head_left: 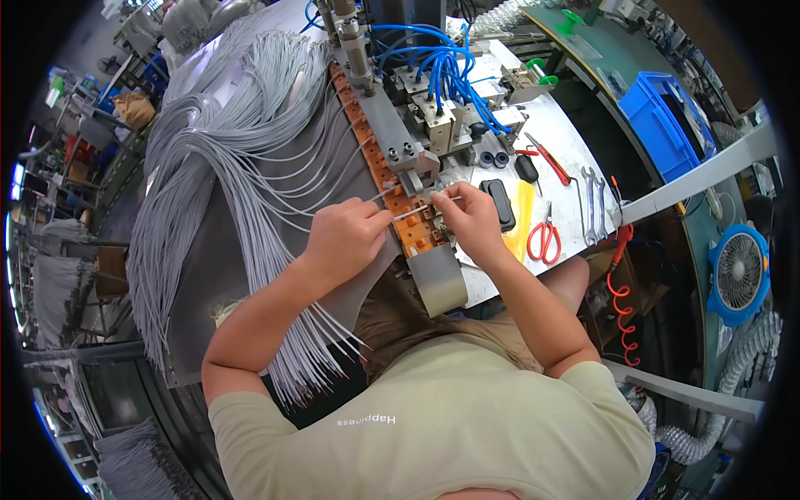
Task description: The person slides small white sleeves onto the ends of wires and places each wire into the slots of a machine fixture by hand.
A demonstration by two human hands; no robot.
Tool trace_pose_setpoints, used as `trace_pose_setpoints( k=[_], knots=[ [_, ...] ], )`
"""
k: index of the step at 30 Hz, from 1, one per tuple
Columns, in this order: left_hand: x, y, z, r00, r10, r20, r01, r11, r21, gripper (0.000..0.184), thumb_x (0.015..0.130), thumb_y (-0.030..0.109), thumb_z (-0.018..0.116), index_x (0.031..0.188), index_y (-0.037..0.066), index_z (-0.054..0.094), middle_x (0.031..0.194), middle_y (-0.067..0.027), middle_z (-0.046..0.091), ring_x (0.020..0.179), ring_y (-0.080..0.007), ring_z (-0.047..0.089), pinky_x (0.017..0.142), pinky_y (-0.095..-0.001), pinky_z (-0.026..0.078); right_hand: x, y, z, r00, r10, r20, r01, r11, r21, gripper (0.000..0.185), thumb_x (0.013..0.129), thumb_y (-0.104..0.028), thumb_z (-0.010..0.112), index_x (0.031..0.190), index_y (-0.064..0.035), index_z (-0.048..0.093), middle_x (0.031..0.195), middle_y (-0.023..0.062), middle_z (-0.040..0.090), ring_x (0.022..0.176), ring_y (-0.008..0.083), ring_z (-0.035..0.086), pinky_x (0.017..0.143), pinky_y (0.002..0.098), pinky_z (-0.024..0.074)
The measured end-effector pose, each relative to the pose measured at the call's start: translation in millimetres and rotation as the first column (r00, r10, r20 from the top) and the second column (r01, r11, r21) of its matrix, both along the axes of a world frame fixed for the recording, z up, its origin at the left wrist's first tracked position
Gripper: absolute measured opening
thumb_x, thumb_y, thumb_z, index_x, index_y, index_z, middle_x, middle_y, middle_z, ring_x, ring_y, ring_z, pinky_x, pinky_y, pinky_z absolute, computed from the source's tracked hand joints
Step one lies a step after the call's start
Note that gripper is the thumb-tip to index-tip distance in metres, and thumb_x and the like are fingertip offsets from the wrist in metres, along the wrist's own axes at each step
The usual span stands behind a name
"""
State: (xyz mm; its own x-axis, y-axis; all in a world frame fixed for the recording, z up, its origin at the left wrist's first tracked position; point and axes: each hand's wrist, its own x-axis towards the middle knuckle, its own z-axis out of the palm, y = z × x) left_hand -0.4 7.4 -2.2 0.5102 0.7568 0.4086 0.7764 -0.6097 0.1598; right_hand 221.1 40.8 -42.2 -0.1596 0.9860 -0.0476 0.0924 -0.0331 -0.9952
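Both hands are over the front end of an orange fixture strip [421, 237] under the machine. My left hand [348, 237] is closed, its fingers pinched on a grey cable [408, 213] that spans toward the other hand. My right hand [472, 218] has thumb and forefinger pinched near the cable's end by the fixture; the tip between them is too small to make out. A large bundle of grey cables [242, 179] lies left of the strip, several of them running to it. The steel machine head [412, 171] stands just beyond my hands.
Red-handled scissors [544, 240], a yellow sheet [519, 218], a black case [499, 205] and wrenches [596, 205] lie right of my right hand. Blue air tubes [450, 71] top the machine. Farther right are a blue bin [662, 125] and a blue fan [739, 273].
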Motion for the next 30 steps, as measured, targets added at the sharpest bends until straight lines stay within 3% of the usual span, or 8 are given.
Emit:
trace_pose_setpoints(
  k=[6, 13, 18, 21, 30],
  knots=[
    [0, 2, 0, 1.0, -0.01, -0.004, 0.01, 1.0, 0.025, 0.011, 0.075, 0.009, 0.07, 0.086, 0.009, 0.07, 0.076, -0.0019, 0.064, 0.07, -0.0207, 0.062, 0.058, -0.0351, 0.05, 1, 4, -10, 1.0, -0.004, 0.006, 0.004, 0.999, 0.042, 0.019, 0.093, -0.018, 0.067, 0.085, -0.0019, 0.06, 0.064, -0.0049, 0.056, 0.058, 0.002, 0.045, 0.051, 0.0221, 0.033],
    [0, 1, 0, 0.999, -0.01, -0.033, 0.01, 1.0, 0.007, 0.011, 0.075, 0.008, 0.07, 0.086, 0.009, 0.07, 0.076, -0.0018, 0.064, 0.069, -0.0206, 0.062, 0.058, -0.0349, 0.05, 2, -1, -13, 0.997, 0.027, -0.073, -0.029, 0.999, -0.023, 0.019, 0.094, -0.017, 0.067, 0.085, -0.0022, 0.06, 0.064, -0.0047, 0.056, 0.058, 0.0014, 0.045, 0.051, 0.0214, 0.033],
    [0, 1, -2, 0.999, -0.011, -0.039, 0.012, 1.0, 0.011, 0.011, 0.075, 0.009, 0.07, 0.086, 0.009, 0.069, 0.076, -0.002, 0.064, 0.069, -0.0208, 0.062, 0.058, -0.0347, 0.05, 1, 6, -15, 1.0, 0.02, -0.016, -0.021, 0.997, -0.078, 0.017, 0.095, -0.018, 0.065, 0.087, -0.0033, 0.06, 0.064, -0.0053, 0.053, 0.056, 0.0019, 0.042, 0.051, 0.0213, 0.032],
    [0, 1, -1, 0.999, -0.018, -0.033, 0.018, 1.0, 0.018, 0.011, 0.074, 0.009, 0.07, 0.086, 0.009, 0.069, 0.077, -0.0022, 0.064, 0.069, -0.0209, 0.061, 0.059, -0.0345, 0.05, -1, 7, -11, 0.988, 0.006, -0.154, -0.046, 0.964, -0.261, 0.016, 0.096, -0.019, 0.064, 0.09, -0.0047, 0.058, 0.063, -0.0065, 0.048, 0.054, 0.0027, 0.04, 0.049, 0.022, 0.0307],
    [1, -2, 5, 0.997, -0.054, 0.05, 0.052, 0.998, 0.034, 0.014, 0.077, 0.008, 0.07, 0.09, 0.008, 0.07, 0.08, -0.0036, 0.065, 0.067, -0.0217, 0.06, 0.059, -0.0335, 0.05, 3, -3, -7, 0.971, -0.053, -0.234, -0.011, 0.964, -0.266, 0.016, 0.098, -0.019, 0.061, 0.091, -0.0068, 0.055, 0.063, -0.0069, 0.046, 0.051, 0.0022, 0.037, 0.045, 0.0232, 0.0269]
  ],
)
